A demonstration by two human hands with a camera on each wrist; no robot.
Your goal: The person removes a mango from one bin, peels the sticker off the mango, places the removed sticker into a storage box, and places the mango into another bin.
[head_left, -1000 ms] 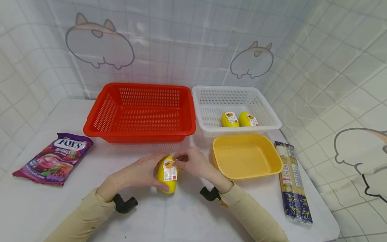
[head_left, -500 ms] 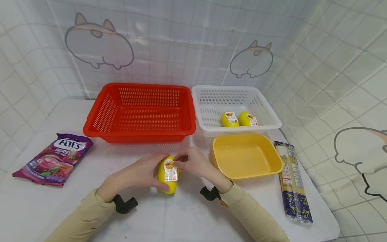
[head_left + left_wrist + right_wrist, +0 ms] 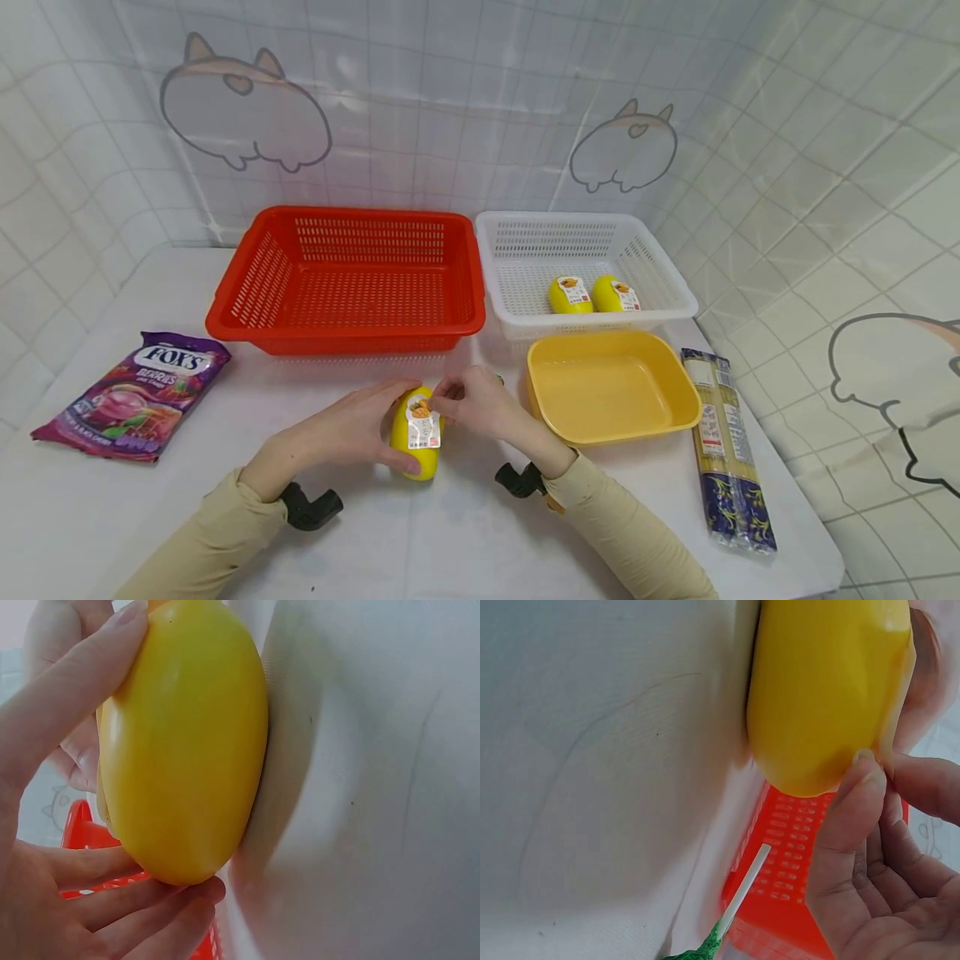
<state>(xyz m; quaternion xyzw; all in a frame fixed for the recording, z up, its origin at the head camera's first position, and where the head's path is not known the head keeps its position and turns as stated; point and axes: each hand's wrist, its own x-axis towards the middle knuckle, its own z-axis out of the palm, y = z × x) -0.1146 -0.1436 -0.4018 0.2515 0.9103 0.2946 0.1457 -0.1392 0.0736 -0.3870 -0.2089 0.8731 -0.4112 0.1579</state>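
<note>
A yellow mango (image 3: 408, 462) with a white picture label (image 3: 423, 425) lies on the white table in the head view. My left hand (image 3: 348, 425) holds it from the left, thumb at the near end and fingers round the far end. In the left wrist view the mango (image 3: 184, 742) shows its smooth side between thumb and fingers. My right hand (image 3: 480, 404) pinches the label's edge at the far right end. The right wrist view shows thumb and forefinger meeting at the label (image 3: 900, 705), which stands slightly off the mango there.
Behind the hands stand a red basket (image 3: 352, 333) and a white basket (image 3: 600, 319) holding two labelled mangoes (image 3: 570, 298). A yellow tub (image 3: 615, 433), noodle packs (image 3: 723, 450) and a purple candy bag (image 3: 142, 396) lie around. A green-wrapped stick (image 3: 742, 896) lies near my right hand.
Both hands and the mango stay almost in place. My right hand has shifted very slightly, and a bit of green now shows beside it.
</note>
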